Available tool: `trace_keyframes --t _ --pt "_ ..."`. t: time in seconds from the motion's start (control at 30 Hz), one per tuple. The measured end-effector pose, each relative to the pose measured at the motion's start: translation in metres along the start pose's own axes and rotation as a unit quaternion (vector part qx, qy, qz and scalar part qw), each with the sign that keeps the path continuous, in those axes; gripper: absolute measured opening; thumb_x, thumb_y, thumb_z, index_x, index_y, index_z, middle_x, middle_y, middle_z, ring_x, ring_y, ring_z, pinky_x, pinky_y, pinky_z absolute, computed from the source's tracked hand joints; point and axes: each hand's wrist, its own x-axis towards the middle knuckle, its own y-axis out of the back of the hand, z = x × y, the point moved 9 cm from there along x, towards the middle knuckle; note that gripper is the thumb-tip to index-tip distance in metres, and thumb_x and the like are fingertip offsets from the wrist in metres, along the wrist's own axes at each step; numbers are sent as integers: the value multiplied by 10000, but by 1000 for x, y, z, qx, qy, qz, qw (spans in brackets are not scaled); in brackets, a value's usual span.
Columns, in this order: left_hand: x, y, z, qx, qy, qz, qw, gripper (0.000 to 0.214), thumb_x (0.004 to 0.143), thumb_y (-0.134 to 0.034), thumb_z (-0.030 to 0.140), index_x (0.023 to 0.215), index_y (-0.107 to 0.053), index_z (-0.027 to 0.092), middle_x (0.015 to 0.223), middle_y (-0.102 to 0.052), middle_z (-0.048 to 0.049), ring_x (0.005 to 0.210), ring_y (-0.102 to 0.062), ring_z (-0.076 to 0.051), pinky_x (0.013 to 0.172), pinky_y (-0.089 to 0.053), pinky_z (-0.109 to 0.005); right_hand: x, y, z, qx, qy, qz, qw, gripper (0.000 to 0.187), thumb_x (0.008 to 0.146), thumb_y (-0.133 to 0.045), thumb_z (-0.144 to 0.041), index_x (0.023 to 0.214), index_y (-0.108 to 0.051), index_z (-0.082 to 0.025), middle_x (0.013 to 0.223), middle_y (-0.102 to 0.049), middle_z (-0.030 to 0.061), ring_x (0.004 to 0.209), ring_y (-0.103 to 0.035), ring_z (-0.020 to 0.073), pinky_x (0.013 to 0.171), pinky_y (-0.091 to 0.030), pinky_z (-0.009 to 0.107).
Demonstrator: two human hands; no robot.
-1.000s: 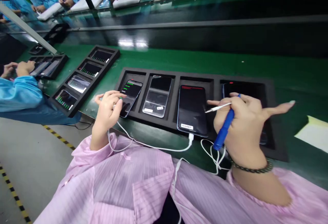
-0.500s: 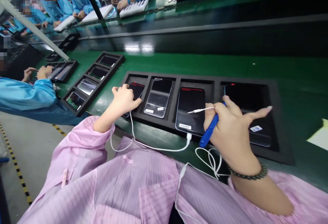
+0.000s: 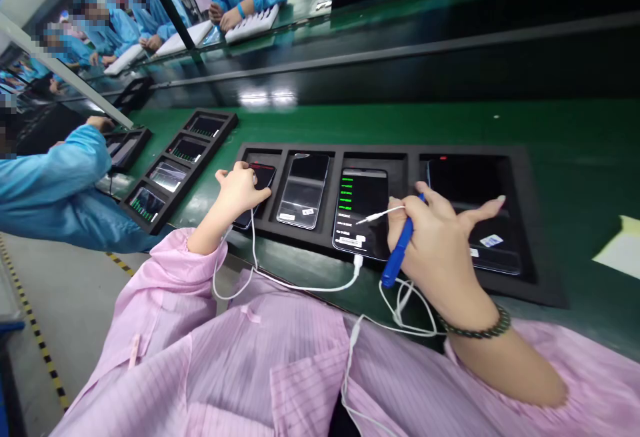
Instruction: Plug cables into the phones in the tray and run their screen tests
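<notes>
A black foam tray (image 3: pixel 320 243) with several slots holds phones on the green belt. My left hand (image 3: pixel 240 189) is closed on the leftmost phone (image 3: pixel 260 177), which has a white cable running from it. My right hand (image 3: pixel 440 243) grips a blue pen (image 3: pixel 397 257) and a white audio plug (image 3: pixel 375 215), the little finger stretched out, over the gap between the third phone (image 3: pixel 357 213) and the rightmost phone (image 3: pixel 475 223). The third phone shows green lines of text and has a white cable (image 3: pixel 310 287) in its bottom edge. The second phone (image 3: pixel 304 190) lies dark.
A second black tray (image 3: pixel 220 137) with lit phones lies to the left. A person in a blue sleeve (image 3: pixel 50 177) works at the far left. More people in blue stand across the belt by white trays (image 3: pixel 253 22). A pale sheet (image 3: pixel 623 257) lies at the right.
My left hand went from holding the cable plug near the leftmost phone to resting on that phone. The third phone's screen changed from dark with a red bar to green text. My right hand drifted left.
</notes>
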Motion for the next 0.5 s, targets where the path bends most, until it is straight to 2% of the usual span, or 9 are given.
trace_keyframes --t 0.3,0.4,0.5 --pt "0 -1 -4 -34 17 22 999 298 741 -718 324 633 -471 195 1328 -614 -172 1296 -558 -339 1066 -335 -534 -1 -1 -3 -23 32 20 999 354 959 -327 -291 725 -570 -182 760 -684 100 1100 -662 394 966 -99 927" --pt "-15 15 -8 -64 6 61 996 378 779 -730 384 652 -424 202 1396 -598 -150 1334 -533 -331 1061 -329 -524 -1 3 1 -40 21 43 998 390 964 -304 -315 809 -640 -189 822 -707 121 1146 -642 390 960 -78 933" --pt "-49 42 -15 -107 -45 147 982 419 884 -615 406 636 -344 204 1411 -623 -75 1317 -556 -300 1062 -335 -507 -2 17 -2 -9 47 100 994 424 975 -315 -338 762 -651 -191 862 -728 115 1137 -653 355 1031 -39 898"
